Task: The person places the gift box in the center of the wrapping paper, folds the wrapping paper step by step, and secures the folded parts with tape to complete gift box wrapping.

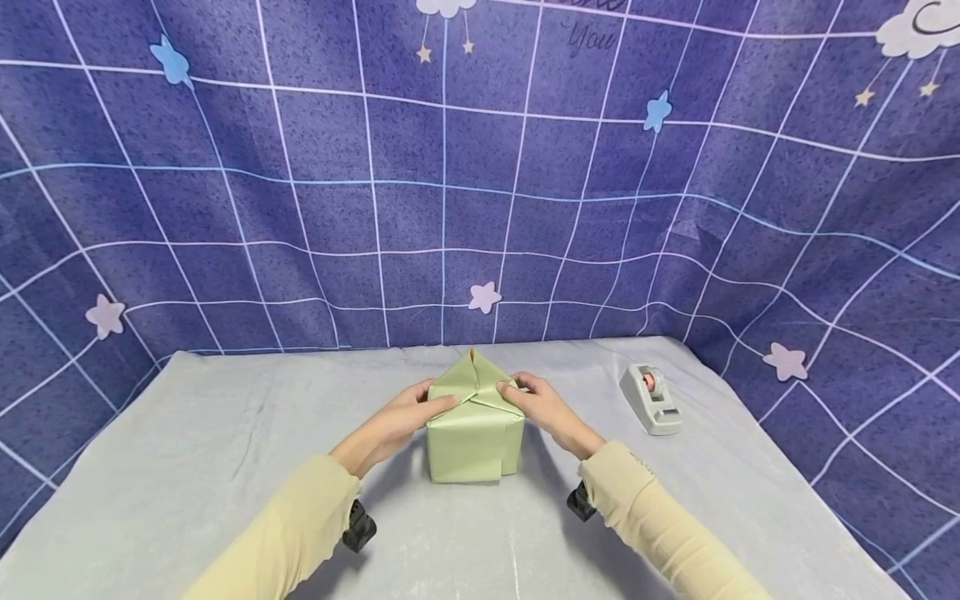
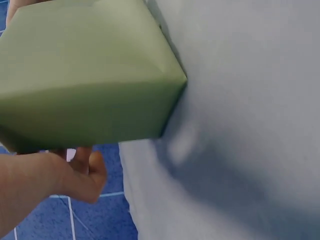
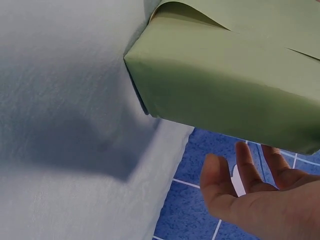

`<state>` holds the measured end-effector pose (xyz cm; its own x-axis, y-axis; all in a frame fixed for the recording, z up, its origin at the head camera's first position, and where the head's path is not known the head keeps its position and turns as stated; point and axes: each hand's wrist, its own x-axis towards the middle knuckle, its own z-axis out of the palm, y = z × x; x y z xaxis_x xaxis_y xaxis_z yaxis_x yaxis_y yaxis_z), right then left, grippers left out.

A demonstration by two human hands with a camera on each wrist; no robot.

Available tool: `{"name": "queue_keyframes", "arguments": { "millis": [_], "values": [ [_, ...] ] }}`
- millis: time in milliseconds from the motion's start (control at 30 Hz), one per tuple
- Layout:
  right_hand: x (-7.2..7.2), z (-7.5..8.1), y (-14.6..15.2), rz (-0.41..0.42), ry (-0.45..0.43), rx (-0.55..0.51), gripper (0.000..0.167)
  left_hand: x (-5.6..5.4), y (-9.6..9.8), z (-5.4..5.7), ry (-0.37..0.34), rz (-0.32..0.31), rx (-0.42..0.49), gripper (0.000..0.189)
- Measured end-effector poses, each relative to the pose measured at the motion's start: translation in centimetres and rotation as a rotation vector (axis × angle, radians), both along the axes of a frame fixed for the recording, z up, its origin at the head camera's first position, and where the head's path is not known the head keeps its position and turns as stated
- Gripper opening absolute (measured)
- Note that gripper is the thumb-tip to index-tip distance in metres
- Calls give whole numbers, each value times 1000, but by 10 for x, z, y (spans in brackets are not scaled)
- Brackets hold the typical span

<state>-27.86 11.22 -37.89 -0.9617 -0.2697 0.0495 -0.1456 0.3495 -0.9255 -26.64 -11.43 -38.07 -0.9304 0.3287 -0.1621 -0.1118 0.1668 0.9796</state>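
A box wrapped in light green paper (image 1: 467, 450) stands on the pale cloth in the head view. Its top paper is folded inward, and a pointed flap (image 1: 474, 367) rises at the far side. My left hand (image 1: 401, 419) grips the upper left edge, thumb lying over the top folds. On the opposite edge my right hand (image 1: 551, 410) holds the box the same way, its thumb on the paper near the flap. The right wrist view shows loosely bent fingers (image 3: 217, 182) beside the box, and a loose paper edge (image 3: 195, 12) lifting from one face.
A pale grey tape dispenser (image 1: 651, 400) with a reddish roll sits to the right of the box. Behind the cloth-covered table (image 1: 262, 433) hangs a blue curtain (image 1: 480, 208) with white grid lines and stars. Dark wrist cameras (image 1: 360, 527) hang below both wrists.
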Motion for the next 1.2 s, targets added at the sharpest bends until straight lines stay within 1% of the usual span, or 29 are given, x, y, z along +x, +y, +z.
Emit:
{"name": "queue_keyframes", "arguments": {
  "millis": [200, 433, 533, 667, 767, 867, 933, 1100, 1200],
  "values": [
    [1, 0, 1, 9, -3, 3, 30, -7, 9, 5, -10, 67, -37, 56],
    [1, -1, 0, 13, -16, 4, 31, -11, 15, 9, -18, 104, -106, 56],
    [1, -1, 0, 10, -20, 0, 31, -12, 16, 10, -34, 115, -113, 58],
    [1, -1, 1, 2, -20, -1, 30, -12, 18, 10, -56, 119, -65, 59],
    [0, -1, 1, -2, -18, -3, 29, -13, 15, 7, -72, 105, 14, 55],
    [-1, -2, 2, -2, -15, -5, 29, -13, 9, 5, -81, 90, 86, 51],
    [-1, -2, 1, -3, -14, -3, 29, -13, 4, 3, -95, 98, 123, 48],
    [-1, 0, 1, -7, -8, 18, 27, -10, -7, 3, -108, 142, 137, 41],
    [-2, 2, 2, 5, 3, 13, 28, -8, -11, 3, -98, 145, 131, 37]
  ]
}}
